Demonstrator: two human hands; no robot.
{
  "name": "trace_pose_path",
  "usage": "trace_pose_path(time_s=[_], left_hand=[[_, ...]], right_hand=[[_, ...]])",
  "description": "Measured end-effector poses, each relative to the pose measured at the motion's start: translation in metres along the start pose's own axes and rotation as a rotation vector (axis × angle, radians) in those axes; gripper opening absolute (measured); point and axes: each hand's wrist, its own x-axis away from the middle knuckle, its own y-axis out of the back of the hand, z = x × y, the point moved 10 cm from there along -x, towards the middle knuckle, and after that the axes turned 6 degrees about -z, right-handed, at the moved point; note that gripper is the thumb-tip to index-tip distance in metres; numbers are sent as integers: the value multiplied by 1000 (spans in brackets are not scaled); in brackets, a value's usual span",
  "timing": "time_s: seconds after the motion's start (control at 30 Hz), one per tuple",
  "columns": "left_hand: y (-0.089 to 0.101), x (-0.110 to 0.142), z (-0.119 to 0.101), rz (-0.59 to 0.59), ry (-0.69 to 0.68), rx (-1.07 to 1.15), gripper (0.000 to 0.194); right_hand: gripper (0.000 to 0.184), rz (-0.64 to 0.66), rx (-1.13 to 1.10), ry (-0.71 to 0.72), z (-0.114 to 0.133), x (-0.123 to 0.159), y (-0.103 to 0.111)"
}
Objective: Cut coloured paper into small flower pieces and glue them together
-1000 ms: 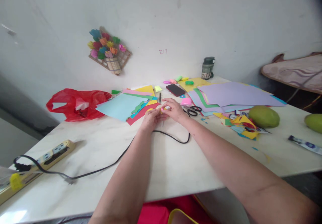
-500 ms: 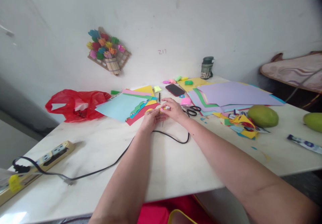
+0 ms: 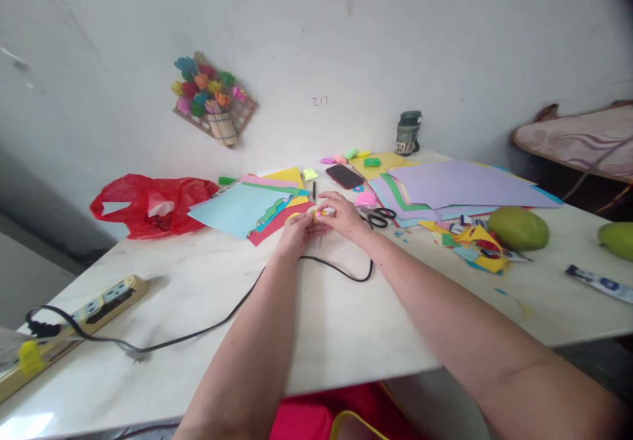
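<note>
Yellow piece (image 3: 316, 215), small and partly covered by fingers, held above the tabletop (image 3: 346, 334) on the near side of the phone (image 3: 345, 176) and somewhat to its left. Both hands meet at it: the left hand (image 3: 299, 231) pinches it with curled fingers, and the right hand (image 3: 341, 216) closes thumb and forefinger on it from the other side. Its exact shape cannot be told at this size.

Just left of the phone lies a black pen (image 3: 314, 192). Near the phone, toward the person and to its right, are a pink lump (image 3: 366, 199) and black-handled scissors (image 3: 378, 218). Farther left of the phone, a red sheet (image 3: 277, 223) lies partly under a light blue sheet (image 3: 237, 208), with a red plastic bag (image 3: 141, 219) beyond them. Right of the phone are a stack topped by a purple sheet (image 3: 459, 186), paper scraps (image 3: 479, 242) and a green mango (image 3: 519, 229). Behind the phone and to its right stands a bottle (image 3: 408, 134). A black cable (image 3: 208, 330) runs on the near side of the phone, well to its left reaching a power strip (image 3: 111, 298).
</note>
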Motion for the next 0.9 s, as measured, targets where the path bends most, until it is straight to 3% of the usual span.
trace_pose_path(time_s=[0.2,0.47,0.9], left_hand=[[3,-1,1,-23,-1,2,20],[1,-2,1,1,5,17,24],[3,-1,2,-16,3,29,19]], right_hand=[[12,31,-26,74,5,0,-3],[6,-7,29,0,0,0,1],[8,-27,70,5,4,0,3]])
